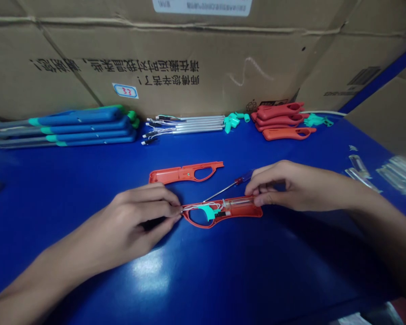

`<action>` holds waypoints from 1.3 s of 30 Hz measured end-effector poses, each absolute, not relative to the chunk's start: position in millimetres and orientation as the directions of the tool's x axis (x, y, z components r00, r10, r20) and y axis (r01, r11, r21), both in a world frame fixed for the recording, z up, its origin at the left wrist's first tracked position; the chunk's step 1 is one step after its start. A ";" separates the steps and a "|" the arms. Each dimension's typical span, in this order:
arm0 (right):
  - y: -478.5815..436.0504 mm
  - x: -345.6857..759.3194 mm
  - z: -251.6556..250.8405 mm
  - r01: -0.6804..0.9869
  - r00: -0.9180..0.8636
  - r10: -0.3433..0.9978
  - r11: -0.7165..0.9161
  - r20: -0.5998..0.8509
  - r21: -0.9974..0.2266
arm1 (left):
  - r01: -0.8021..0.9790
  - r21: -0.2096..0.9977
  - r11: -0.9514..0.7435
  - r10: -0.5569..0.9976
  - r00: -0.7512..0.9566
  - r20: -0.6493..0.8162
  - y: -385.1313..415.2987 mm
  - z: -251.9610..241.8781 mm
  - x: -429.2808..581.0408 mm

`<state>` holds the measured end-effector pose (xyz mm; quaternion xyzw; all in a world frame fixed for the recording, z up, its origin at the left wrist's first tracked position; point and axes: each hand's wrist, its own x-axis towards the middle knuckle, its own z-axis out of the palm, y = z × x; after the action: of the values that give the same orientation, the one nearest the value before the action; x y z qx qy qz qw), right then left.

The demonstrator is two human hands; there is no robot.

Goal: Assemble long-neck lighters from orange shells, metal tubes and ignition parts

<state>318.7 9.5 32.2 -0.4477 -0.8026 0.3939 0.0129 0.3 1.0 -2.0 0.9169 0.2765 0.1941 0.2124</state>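
An orange lighter handle half (238,215) lies open side up on the blue table. Inside it sit a clear fuel tank (241,203), a green trigger (208,212), white wires and a small black part. My left hand (138,214) is closed in a pinch on the narrow left end of this half; its fingertips hide what lies between them. My right hand (280,187) is closed around a screwdriver (225,189), with its thin metal shaft slanting down-left to the shell's upper edge. The right thumb touches the shell's right end. Behind them rests the matching orange handle half (165,176).
Stacked blue lighters (88,128) lie at the back left. Metal tubes (199,124) with wires, green triggers (235,121) and red-orange handle shells (280,118) line the back, before a cardboard box (149,45). Clear tanks (397,176) lie at right.
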 end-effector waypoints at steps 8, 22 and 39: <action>13.1 318.1 26.1 0.652 -0.630 0.729 0.307 -0.269 -0.693 | 0.419 0.526 -0.740 0.602 0.761 0.240 1.3 -3.8 -0.7; 9.7 313.7 21.0 0.679 -0.590 0.755 0.273 -0.286 -0.681 | 0.407 0.506 -0.761 0.586 0.766 0.265 7.3 1.8 -4.1; 11.1 315.9 22.8 0.606 -0.678 0.684 0.315 -0.269 -0.730 | 0.425 0.474 -0.771 0.583 0.770 0.259 8.1 -1.2 -5.6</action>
<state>315.9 11.1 22.8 -0.3985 -0.8095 0.4288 0.0452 -5.6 8.1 -1.2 0.9196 0.2740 0.2001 0.1982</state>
